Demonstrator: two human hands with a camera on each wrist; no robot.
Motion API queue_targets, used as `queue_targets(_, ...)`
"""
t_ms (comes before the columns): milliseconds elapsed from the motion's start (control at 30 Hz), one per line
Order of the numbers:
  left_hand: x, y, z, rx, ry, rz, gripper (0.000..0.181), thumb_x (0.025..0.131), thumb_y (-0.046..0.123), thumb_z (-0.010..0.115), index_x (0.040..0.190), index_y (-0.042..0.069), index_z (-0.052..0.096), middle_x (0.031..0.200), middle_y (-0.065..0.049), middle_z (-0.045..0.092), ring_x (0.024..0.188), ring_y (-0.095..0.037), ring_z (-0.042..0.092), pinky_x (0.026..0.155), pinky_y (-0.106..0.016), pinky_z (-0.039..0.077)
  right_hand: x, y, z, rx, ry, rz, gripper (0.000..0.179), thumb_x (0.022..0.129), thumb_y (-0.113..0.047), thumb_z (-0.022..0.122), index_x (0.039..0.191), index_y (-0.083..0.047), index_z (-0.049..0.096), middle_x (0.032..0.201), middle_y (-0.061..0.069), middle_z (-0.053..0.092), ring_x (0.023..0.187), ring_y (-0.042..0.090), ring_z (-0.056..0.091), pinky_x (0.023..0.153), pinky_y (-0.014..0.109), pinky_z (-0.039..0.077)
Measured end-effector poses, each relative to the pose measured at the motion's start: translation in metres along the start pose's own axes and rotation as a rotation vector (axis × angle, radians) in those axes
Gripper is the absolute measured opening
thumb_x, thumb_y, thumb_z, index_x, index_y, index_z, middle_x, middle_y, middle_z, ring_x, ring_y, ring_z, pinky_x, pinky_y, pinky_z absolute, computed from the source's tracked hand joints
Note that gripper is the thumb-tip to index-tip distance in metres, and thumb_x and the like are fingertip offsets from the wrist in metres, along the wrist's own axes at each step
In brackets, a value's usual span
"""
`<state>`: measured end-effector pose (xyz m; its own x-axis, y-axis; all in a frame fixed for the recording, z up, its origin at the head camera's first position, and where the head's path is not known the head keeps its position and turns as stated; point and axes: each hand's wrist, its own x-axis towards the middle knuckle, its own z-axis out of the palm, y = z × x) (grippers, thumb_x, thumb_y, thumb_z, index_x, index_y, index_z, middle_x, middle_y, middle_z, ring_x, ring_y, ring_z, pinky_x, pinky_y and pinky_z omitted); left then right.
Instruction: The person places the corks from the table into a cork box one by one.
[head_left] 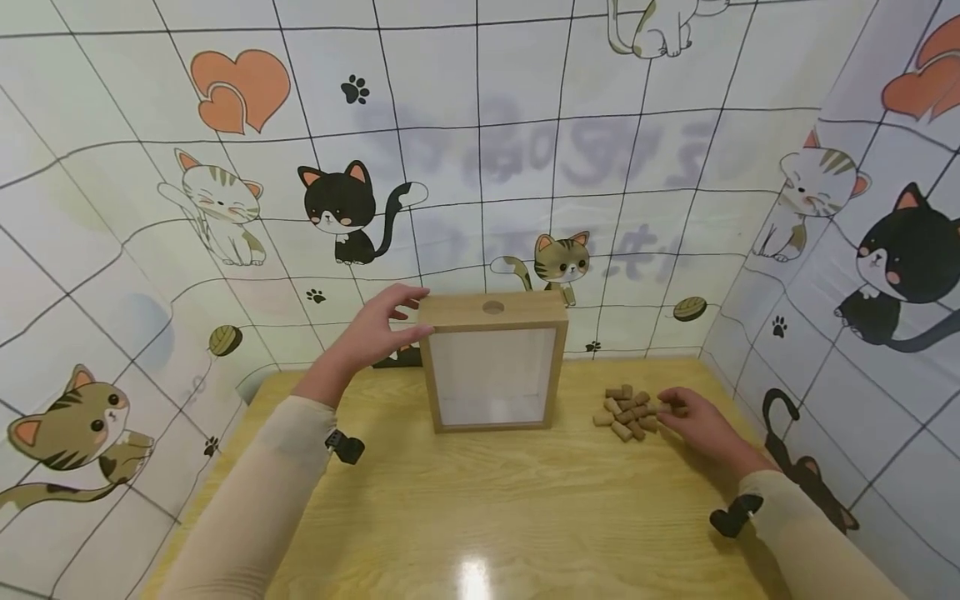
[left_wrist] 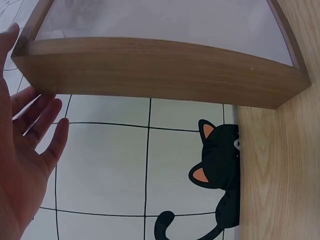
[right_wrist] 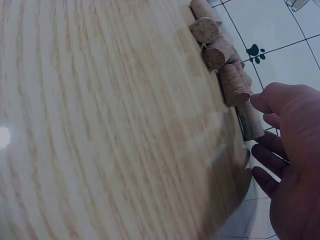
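A light wooden box frame (head_left: 558, 367) with a clear front panel and a round hole in its top stands upright on the table. My left hand (head_left: 378, 325) holds its upper left corner, thumb at the front edge and index finger at the back. In the left wrist view the other fingers (left_wrist: 52, 112) spread loosely beside the box's side panel (left_wrist: 165, 67). To the right lies a small pile of brown cork stoppers (head_left: 626, 408). My right hand (head_left: 701, 425) is at the pile's right edge, pinching a cork (right_wrist: 250, 120) between thumb and fingers.
The wooden table (head_left: 480, 508) extends in front of the box and the corks. A white sheet with a grid and cartoon cats (head_left: 341, 208) hangs behind and at both sides. Small black cameras (head_left: 345, 447) are strapped on both wrists.
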<state>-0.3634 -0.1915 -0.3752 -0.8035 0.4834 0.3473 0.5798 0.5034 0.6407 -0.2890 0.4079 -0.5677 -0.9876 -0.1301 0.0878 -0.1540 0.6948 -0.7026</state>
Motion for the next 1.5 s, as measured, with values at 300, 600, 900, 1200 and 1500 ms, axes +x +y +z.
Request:
queue_targets(300, 0.007, 0.006, 0.005, -0.115, 0.050, -0.106, 0.065, 0.099, 0.034, 0.087, 0.156, 0.017, 0.060, 0.149, -0.004, 0.058, 0.131, -0.031, 0.058, 0.108, -0.052, 0.056, 0.008, 0.006, 0.000, -0.013, 0.059, -0.035, 0.039, 0.110, -0.012, 0.069, 0.143, 0.007, 0.059, 0.138, 0.031, 0.064, 0.121, 0.049, 0.065, 0.097, 0.057, 0.056)
queue_targets(600, 0.013, 0.008, -0.003, -0.125, -0.004, -0.187, 0.071, 0.094, 0.039, 0.092, 0.154, 0.021, 0.061, 0.142, -0.008, 0.060, 0.129, -0.036, 0.062, 0.099, -0.050, 0.061, 0.010, 0.016, 0.004, -0.092, 0.127, -0.069, 0.030, 0.105, -0.006, 0.074, 0.132, 0.004, 0.068, 0.125, 0.024, 0.068, 0.110, 0.039, 0.067, 0.091, 0.051, 0.055)
queue_targets(900, 0.016, 0.016, -0.012, -0.018, -0.048, -0.167, 0.074, 0.089, 0.041, 0.095, 0.151, 0.016, 0.062, 0.138, -0.006, 0.062, 0.134, -0.035, 0.059, 0.110, -0.054, 0.055, 0.009, 0.016, 0.003, -0.114, 0.137, -0.036, 0.025, 0.105, -0.013, 0.077, 0.123, 0.002, 0.070, 0.109, 0.015, 0.069, 0.095, 0.026, 0.062, 0.080, 0.040, 0.051)
queue_targets(1200, 0.015, 0.013, -0.014, 0.038, -0.065, -0.153, 0.077, 0.084, 0.038, 0.099, 0.148, 0.014, 0.063, 0.139, -0.005, 0.063, 0.137, -0.034, 0.059, 0.116, -0.061, 0.050, 0.008, 0.016, 0.007, -0.076, 0.127, 0.008, 0.026, 0.108, -0.021, 0.074, 0.124, 0.000, 0.070, 0.098, 0.008, 0.067, 0.086, 0.021, 0.058, 0.073, 0.035, 0.049)
queue_targets(1500, 0.010, 0.005, -0.003, 0.002, -0.041, -0.085, 0.083, 0.083, 0.032, 0.102, 0.151, 0.010, 0.060, 0.139, -0.005, 0.064, 0.128, -0.029, 0.062, 0.115, -0.049, 0.052, 0.003, 0.009, 0.011, 0.016, 0.252, 0.036, 0.028, 0.110, -0.021, 0.071, 0.127, 0.001, 0.073, 0.094, 0.007, 0.062, 0.084, 0.018, 0.052, 0.068, 0.029, 0.045)
